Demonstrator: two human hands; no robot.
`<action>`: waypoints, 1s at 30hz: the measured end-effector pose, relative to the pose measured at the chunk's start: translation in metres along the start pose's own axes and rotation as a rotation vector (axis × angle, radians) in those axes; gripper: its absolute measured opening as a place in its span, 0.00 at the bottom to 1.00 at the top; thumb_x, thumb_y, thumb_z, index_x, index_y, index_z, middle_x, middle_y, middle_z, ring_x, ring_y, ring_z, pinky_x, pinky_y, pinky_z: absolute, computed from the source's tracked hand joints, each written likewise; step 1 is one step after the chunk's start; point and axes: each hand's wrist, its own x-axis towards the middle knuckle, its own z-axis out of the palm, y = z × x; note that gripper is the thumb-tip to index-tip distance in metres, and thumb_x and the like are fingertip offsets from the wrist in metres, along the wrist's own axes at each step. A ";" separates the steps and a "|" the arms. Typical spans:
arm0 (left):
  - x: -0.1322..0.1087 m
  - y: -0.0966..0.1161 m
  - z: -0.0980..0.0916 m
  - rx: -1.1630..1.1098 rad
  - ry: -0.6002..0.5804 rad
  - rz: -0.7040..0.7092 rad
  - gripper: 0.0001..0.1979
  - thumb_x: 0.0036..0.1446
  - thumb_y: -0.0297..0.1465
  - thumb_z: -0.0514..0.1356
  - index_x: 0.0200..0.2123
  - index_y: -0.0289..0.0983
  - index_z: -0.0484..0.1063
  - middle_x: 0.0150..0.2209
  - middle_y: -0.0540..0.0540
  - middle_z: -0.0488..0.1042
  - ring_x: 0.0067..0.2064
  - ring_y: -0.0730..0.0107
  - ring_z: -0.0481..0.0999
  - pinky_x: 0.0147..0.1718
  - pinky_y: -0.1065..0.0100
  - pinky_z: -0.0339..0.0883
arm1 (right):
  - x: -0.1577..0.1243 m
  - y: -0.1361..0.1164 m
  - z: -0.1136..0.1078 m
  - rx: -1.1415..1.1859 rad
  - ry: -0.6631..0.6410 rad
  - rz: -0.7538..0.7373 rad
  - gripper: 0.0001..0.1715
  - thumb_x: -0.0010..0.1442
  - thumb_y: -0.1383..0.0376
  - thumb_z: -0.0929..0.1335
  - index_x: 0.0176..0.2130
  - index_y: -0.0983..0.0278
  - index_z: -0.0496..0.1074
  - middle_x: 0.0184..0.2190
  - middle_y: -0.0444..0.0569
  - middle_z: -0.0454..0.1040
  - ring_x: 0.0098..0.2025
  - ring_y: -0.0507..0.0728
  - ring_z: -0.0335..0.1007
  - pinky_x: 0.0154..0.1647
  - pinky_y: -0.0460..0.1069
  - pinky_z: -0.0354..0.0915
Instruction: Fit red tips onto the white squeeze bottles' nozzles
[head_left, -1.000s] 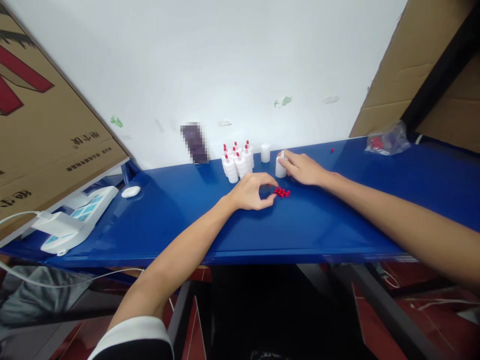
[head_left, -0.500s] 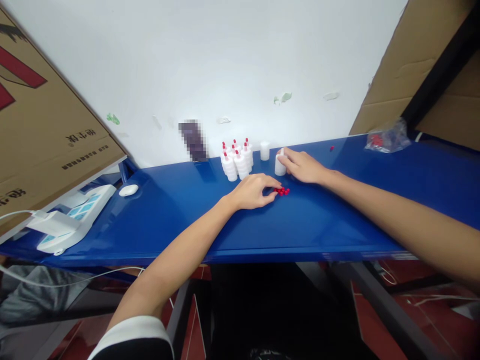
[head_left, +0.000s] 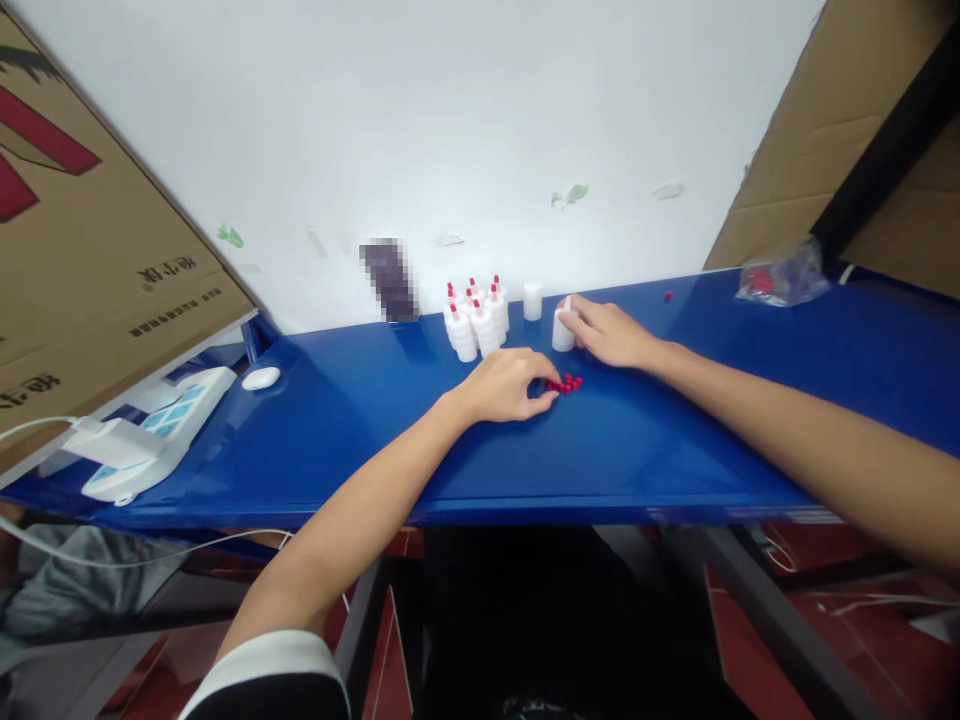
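My right hand (head_left: pixel 609 334) is closed round a white squeeze bottle (head_left: pixel 562 332) with a pointed nozzle, which stands upright on the blue table. Just in front of it, my left hand (head_left: pixel 511 386) reaches from the left to a small pile of red caps (head_left: pixel 570 383). Its thumb and fingertips are apart at the pile's left edge, with red between them. Behind my left hand stands a tight group of white bottles (head_left: pixel 480 325) with red-capped tips. Another white bottle (head_left: pixel 532 301) stands by the wall, its top pale against the wall.
One loose red cap (head_left: pixel 668 296) lies to the right, near a clear plastic bag (head_left: pixel 787 278) with red pieces inside. At left are a power strip (head_left: pixel 169 425), a white oval case (head_left: pixel 261 379) and a large cardboard box (head_left: pixel 97 260). A pixelated dark object (head_left: pixel 390 280) leans against the wall.
My left fingers have shifted slightly at the cap pile, and some caps have moved a little. My right hand stays on its bottle. The whole view has shifted slightly.
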 end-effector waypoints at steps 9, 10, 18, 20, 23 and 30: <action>0.001 0.008 -0.001 -0.012 -0.002 -0.009 0.13 0.63 0.31 0.61 0.48 0.37 0.81 0.46 0.44 0.84 0.45 0.63 0.82 0.47 0.62 0.74 | 0.000 0.001 0.001 0.019 0.004 -0.015 0.19 0.73 0.49 0.56 0.41 0.58 0.64 0.30 0.51 0.78 0.35 0.65 0.76 0.41 0.55 0.63; 0.001 0.008 -0.001 -0.017 -0.006 -0.006 0.13 0.63 0.31 0.61 0.48 0.37 0.81 0.46 0.44 0.84 0.45 0.63 0.82 0.48 0.62 0.74 | 0.000 0.001 0.001 0.019 0.005 -0.016 0.20 0.73 0.49 0.56 0.41 0.58 0.65 0.30 0.51 0.78 0.35 0.65 0.76 0.41 0.55 0.64; 0.001 0.010 0.000 -0.042 -0.017 0.009 0.11 0.64 0.30 0.60 0.46 0.36 0.81 0.45 0.43 0.83 0.46 0.63 0.81 0.48 0.62 0.74 | 0.001 0.001 0.001 0.011 0.000 -0.014 0.22 0.73 0.49 0.56 0.45 0.59 0.68 0.30 0.51 0.78 0.35 0.65 0.76 0.41 0.55 0.64; 0.001 0.010 0.000 -0.043 -0.014 0.010 0.11 0.64 0.30 0.60 0.45 0.36 0.81 0.45 0.43 0.83 0.46 0.63 0.80 0.48 0.63 0.74 | 0.001 0.002 0.001 0.011 -0.001 -0.016 0.22 0.73 0.49 0.56 0.45 0.59 0.68 0.30 0.51 0.78 0.35 0.65 0.76 0.41 0.56 0.64; 0.001 0.009 0.000 -0.047 -0.010 0.023 0.11 0.64 0.30 0.60 0.45 0.36 0.82 0.43 0.43 0.83 0.44 0.63 0.80 0.47 0.63 0.74 | 0.001 0.001 0.001 0.016 -0.002 -0.014 0.21 0.73 0.49 0.56 0.45 0.59 0.69 0.30 0.51 0.78 0.36 0.65 0.76 0.41 0.56 0.64; 0.000 0.002 -0.004 -0.051 0.005 -0.018 0.09 0.63 0.28 0.61 0.43 0.36 0.82 0.41 0.43 0.82 0.42 0.64 0.80 0.46 0.63 0.74 | 0.001 0.002 0.002 0.014 0.002 -0.001 0.22 0.73 0.49 0.56 0.45 0.59 0.69 0.30 0.51 0.78 0.36 0.66 0.76 0.41 0.56 0.64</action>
